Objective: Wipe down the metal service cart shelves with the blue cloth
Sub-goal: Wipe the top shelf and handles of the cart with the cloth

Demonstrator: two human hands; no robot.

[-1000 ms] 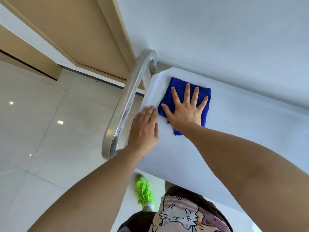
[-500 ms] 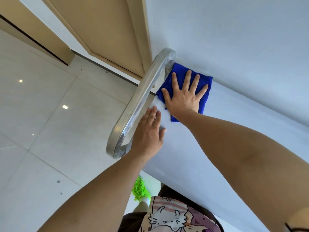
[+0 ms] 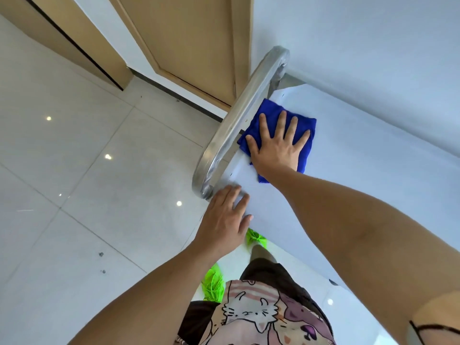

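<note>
A pale tiled floor (image 3: 74, 170) runs to a wooden door (image 3: 194, 46) and a white wall, and the cart's top shelf (image 3: 361, 183) stands against that wall.

Nearest, the left hand (image 3: 224, 220) lies flat on the shelf's near corner, fingers together, grip open and holding nothing; it seems to be steadying the cart. A second ago it sat further along the edge, beside the other hand; now it is back by the bend of the handle (image 3: 239, 120).

Beyond it, the right hand (image 3: 276, 145) presses the blue cloth (image 3: 268, 110) flat under a spread palm, fingers splayed and pointing away from the body, arm stretched long across the shelf. The grip is open: the cloth is pinned under the palm, not clutched. The cloth lies on the top shelf's left end, its edge tucked just under the handle rail. Over the last second it has travelled from the far corner back along this end edge, so that strip looks covered. Most of the top shelf to the right looks unwiped, and any lower shelves are out of sight.
</note>
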